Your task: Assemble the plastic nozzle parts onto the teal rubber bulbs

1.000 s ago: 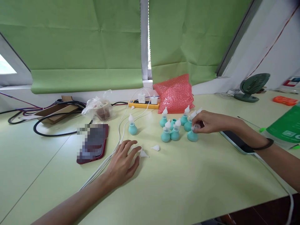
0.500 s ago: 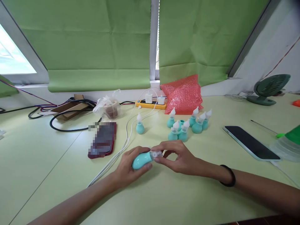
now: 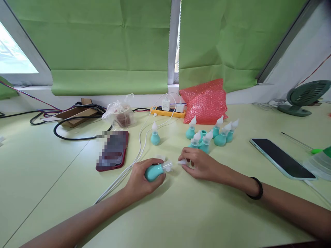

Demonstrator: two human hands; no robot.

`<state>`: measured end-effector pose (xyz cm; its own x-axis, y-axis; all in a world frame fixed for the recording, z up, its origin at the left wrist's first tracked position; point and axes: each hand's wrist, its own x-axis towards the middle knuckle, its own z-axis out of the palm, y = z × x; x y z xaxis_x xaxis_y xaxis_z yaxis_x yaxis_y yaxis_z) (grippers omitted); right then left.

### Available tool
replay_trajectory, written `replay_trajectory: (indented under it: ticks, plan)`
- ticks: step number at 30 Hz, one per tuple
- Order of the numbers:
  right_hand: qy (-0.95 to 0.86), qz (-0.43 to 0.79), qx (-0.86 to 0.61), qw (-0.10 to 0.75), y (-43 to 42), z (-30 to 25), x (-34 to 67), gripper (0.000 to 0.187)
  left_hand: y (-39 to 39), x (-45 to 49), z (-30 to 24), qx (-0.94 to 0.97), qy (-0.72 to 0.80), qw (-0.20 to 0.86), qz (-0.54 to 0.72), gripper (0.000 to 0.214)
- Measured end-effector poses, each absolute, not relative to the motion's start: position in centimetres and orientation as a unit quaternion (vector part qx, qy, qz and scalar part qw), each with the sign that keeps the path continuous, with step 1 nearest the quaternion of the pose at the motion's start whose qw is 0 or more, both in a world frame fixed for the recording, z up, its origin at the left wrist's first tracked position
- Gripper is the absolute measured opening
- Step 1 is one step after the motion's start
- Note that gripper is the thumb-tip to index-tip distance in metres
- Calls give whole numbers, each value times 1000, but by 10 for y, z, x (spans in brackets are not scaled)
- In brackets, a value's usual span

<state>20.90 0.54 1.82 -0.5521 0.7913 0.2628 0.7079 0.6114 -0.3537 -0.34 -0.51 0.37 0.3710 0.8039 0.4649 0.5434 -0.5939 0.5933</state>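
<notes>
My left hand (image 3: 144, 175) is wrapped round a teal squeeze bulb (image 3: 153, 173), the rubber part of a nasal aspirator. A clear plastic collar (image 3: 167, 166) sits in the bulb's neck and points right. Just right of it, apart from the collar, my right hand (image 3: 200, 163) pinches a whitish nozzle tip (image 3: 183, 162) between thumb and fingers. A small translucent piece (image 3: 161, 157) shows beside my left fingers. Behind my right hand stand several aspirators with teal bulbs and white tips (image 3: 221, 137), and among them a teal bulb without a tip (image 3: 203, 134). Another aspirator (image 3: 155, 136) stands alone further left.
A red phone (image 3: 113, 151) and white cables (image 3: 129, 168) lie to the left. At the back are a bagged tape roll (image 3: 122, 117), a yellow power strip (image 3: 168, 112) and a red bubble-wrap bag (image 3: 205, 103). A phone (image 3: 281, 156) and fan (image 3: 302, 98) are at right.
My right hand has drawn away from the clear collar on the bulb and now pinches the whitish tip on the right. The view has shifted slightly.
</notes>
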Motion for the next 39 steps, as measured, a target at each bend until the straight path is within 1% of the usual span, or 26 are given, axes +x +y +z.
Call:
replay_trajectory:
  ticks: [3,5,9,12,17,21,27,34,39]
  plan:
    - [-832,228,-402,308,0,29,205,12,-7,-4,4,814,408,177,375,17]
    - [-780,329,-394,358,-3,32,202,11,-8,-4,4,814,401,185,377,17]
    - [-663,497,-378,413,-7,26,198,16,-9,-5,4,810,392,209,382,18]
    - [-609,561,-352,437,-7,20,196,15,-9,-5,5,804,395,219,386,19]
    - [-588,594,-328,440,-8,18,193,22,-9,-4,6,806,397,224,378,18]
    - [-559,604,-335,460,-10,18,189,30,-10,-5,6,807,402,217,375,19]
    - [-530,614,-343,474,-12,14,185,28,-14,-3,4,798,403,213,393,17]
    - [-495,604,-382,493,-16,11,180,34,-19,-2,2,803,392,157,421,15]
    - [-500,621,-380,469,-14,10,182,33,-19,-3,1,835,364,99,401,15]
